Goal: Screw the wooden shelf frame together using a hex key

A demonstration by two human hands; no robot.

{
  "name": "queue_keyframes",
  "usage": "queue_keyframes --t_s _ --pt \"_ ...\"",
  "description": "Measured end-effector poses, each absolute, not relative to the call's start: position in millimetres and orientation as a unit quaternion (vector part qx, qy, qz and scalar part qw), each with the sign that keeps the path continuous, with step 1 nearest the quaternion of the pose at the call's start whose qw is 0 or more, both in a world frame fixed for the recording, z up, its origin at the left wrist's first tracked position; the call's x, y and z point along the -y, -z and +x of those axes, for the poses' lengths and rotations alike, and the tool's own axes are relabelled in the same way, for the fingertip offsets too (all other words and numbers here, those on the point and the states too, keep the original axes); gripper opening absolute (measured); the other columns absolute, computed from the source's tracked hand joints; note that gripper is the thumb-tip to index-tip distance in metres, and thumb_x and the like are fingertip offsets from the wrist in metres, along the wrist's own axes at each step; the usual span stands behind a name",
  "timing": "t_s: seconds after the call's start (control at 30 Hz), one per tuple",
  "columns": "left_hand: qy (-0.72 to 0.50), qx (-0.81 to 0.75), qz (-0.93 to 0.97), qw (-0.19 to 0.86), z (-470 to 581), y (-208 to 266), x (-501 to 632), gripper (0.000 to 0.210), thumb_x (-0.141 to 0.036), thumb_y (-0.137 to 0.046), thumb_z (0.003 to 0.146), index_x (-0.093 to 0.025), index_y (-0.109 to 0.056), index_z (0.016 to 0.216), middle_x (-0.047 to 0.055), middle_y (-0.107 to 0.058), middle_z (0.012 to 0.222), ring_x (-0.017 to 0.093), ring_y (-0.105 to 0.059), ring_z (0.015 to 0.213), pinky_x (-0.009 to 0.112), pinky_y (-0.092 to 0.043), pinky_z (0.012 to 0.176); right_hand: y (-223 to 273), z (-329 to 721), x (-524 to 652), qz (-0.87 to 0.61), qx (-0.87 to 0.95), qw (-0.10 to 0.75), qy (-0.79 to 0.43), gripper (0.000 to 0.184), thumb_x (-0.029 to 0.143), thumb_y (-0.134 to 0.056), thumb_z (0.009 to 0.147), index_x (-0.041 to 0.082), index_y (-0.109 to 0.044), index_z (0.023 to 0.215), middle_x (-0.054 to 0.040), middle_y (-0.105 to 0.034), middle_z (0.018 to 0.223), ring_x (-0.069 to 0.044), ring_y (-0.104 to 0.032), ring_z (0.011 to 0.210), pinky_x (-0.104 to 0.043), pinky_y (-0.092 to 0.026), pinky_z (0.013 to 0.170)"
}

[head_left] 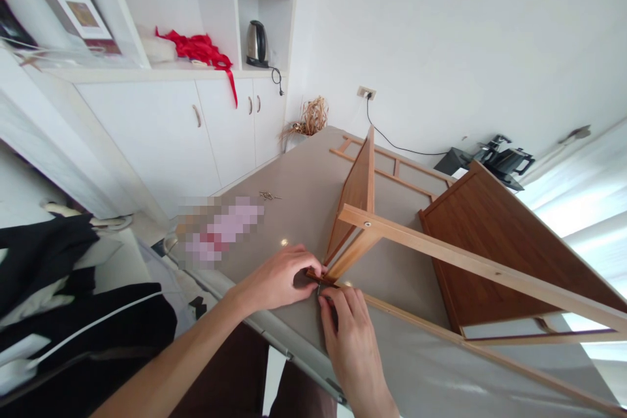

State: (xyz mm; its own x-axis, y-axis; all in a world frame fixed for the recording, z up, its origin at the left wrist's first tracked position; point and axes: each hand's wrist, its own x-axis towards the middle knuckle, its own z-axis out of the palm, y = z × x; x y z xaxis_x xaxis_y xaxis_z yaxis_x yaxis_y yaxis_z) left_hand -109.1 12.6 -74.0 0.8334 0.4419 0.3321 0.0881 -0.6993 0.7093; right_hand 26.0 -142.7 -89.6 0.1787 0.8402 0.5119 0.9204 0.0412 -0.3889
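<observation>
A light-brown wooden frame with panels stands on the grey table (313,173). My left hand (284,281) pinches the near end of its lower wooden rail (406,313), where a slanting wooden piece (355,255) meets it. Close beside it, my right hand (350,323) is closed at the same corner, thumb and fingers on a small thin metal piece (320,288). Whether that is a screw or a key I cannot tell. The upper rail (435,245) has a metal screw head (367,224) near its end. A brown panel (362,179) rises behind the corner.
A larger brown panel (499,248) stands at the right. A ladder-like wooden frame (396,166) lies at the back. Several small metal parts (269,196) lie left of the frame, near a blurred pinkish patch (230,228). Dark clothes (108,326) are heaped at the left.
</observation>
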Motion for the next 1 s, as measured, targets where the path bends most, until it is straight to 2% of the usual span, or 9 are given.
queue_keyframes --t_s 0.43,0.67,1.0 --pt "-0.246 -0.147 0.890 0.354 -108.2 73.0 -12.1 0.021 -0.008 -0.067 0.081 -0.024 -0.064 0.095 -0.001 -0.072 0.100 0.018 -0.063 0.099 0.030 -0.050 0.087 89.4 26.0 141.1 -0.671 0.653 0.345 0.061 0.015 0.014 -0.048 0.101 0.022 -0.061 0.099 -0.0031 -0.062 0.089 -0.018 -0.058 0.081 -0.035 -0.050 0.077" --pt "-0.246 -0.147 0.889 0.358 -108.6 72.5 -11.5 0.023 -0.007 -0.066 0.081 -0.024 -0.063 0.095 -0.001 -0.072 0.100 0.017 -0.062 0.099 0.030 -0.050 0.087 89.0 28.7 144.0 -0.683 0.641 0.340 0.085 0.012 0.017 -0.055 0.099 0.022 -0.065 0.104 -0.0056 -0.062 0.094 -0.019 -0.059 0.085 -0.035 -0.051 0.077" --pt "-0.237 -0.153 0.891 0.356 -109.8 70.5 -11.4 0.022 -0.008 -0.067 0.081 -0.024 -0.062 0.095 -0.002 -0.072 0.102 0.016 -0.062 0.099 0.028 -0.049 0.089 91.8 28.7 147.2 -0.693 0.624 0.345 0.109 0.008 0.019 -0.060 0.096 0.021 -0.067 0.100 -0.0069 -0.059 0.096 -0.020 -0.056 0.086 -0.035 -0.049 0.076"
